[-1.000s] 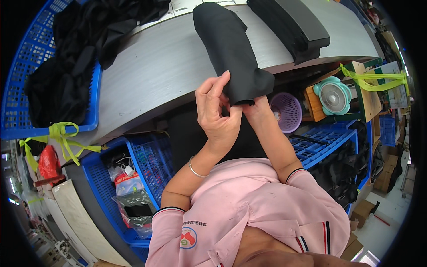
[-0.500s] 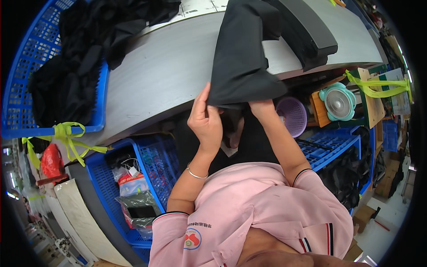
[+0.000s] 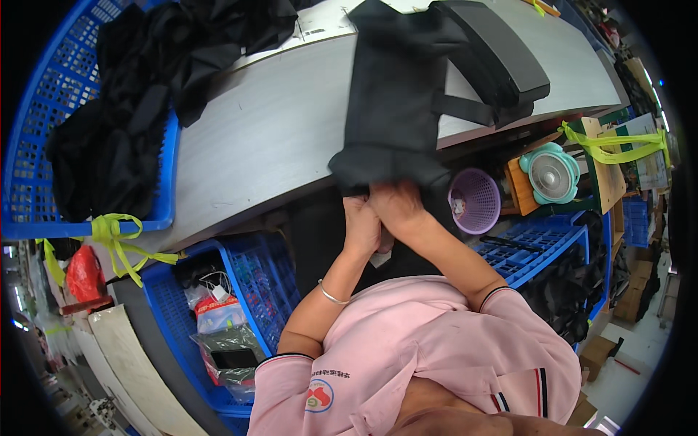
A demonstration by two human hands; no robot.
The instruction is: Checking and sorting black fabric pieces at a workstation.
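Fabric piece, black, lies on the grey table, near end overhanging the front edge. Step in hand, I judge: working that end; next move calls for secure hold there. Left hand and right hand meet at it, forearms converging; fingers hidden, closure indeterminable.

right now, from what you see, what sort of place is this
Probably a sewing or textile workshop: a black fabric piece is held at a long grey worktable, and more black cloth is heaped in a blue basket.
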